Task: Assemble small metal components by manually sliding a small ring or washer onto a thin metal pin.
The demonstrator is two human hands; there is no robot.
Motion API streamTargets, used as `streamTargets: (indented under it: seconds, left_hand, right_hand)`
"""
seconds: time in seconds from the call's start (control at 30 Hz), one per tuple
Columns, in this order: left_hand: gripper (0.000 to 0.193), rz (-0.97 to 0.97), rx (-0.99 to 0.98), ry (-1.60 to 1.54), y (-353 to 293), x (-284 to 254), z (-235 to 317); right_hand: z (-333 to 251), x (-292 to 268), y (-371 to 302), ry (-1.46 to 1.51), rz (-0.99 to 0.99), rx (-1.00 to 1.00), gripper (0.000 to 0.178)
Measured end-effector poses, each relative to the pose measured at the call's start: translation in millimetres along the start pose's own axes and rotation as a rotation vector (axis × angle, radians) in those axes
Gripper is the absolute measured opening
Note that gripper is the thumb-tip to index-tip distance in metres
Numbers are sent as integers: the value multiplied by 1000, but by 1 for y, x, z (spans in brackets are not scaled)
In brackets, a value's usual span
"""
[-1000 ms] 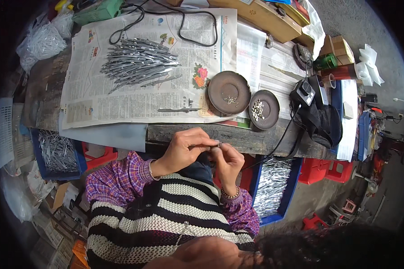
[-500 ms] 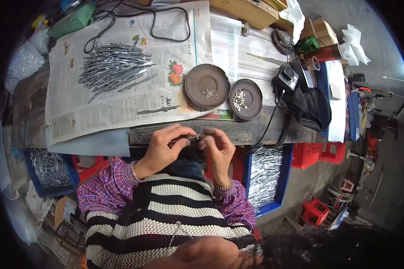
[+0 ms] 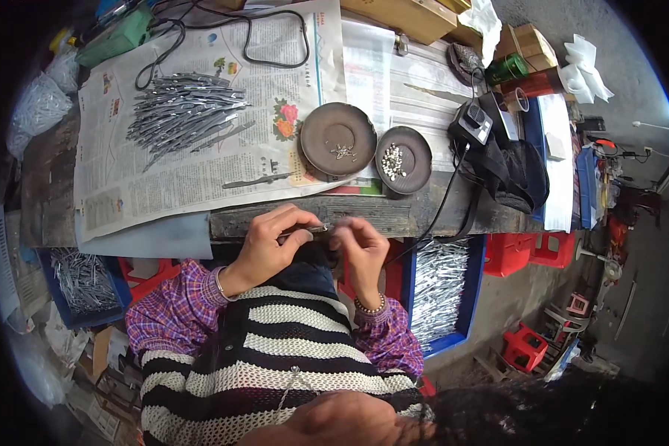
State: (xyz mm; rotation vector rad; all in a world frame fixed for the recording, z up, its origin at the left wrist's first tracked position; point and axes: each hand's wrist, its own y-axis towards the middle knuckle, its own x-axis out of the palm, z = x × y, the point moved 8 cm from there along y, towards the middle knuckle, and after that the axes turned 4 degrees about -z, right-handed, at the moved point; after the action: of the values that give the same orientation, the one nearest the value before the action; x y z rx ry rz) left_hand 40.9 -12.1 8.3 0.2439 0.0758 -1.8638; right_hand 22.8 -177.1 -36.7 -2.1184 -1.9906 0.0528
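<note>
At left on the dark wooden counter, a heap of slim grey metal strips lies on printed newspaper; rightward, the bare left hand has its grip closed on a small, dark metallic piece, seen by the counter's near edge; farther, a large, round brown dish holds silvery bits; then the bare right hand, fingertips just beside the piece; fine two-handed fingering seems in hand, calling for steady fingertips; blur means I cannot tell whether the right grip holds anything; fingers hide most of the piece.
</note>
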Motion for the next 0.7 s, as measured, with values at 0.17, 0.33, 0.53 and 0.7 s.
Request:
streamTargets:
  seconds: [0.17, 0.33, 0.53, 0.7]
  left_hand:
    - [21, -9, 63, 24, 0, 6, 2]
    - [25, -8, 93, -12, -1, 6, 6]
    - [25, 11, 74, 22, -4, 4, 1]
    - [25, 8, 137, 76, -6, 5, 5]
  right_hand:
    - [-8, 14, -4, -234, -67, -146, 1]
    - [-10, 22, -5, -230, -246, -156, 15]
    - [2, 19, -4, -70, -222, -22, 17]
    - [6, 16, -5, -6, -189, 9, 13]
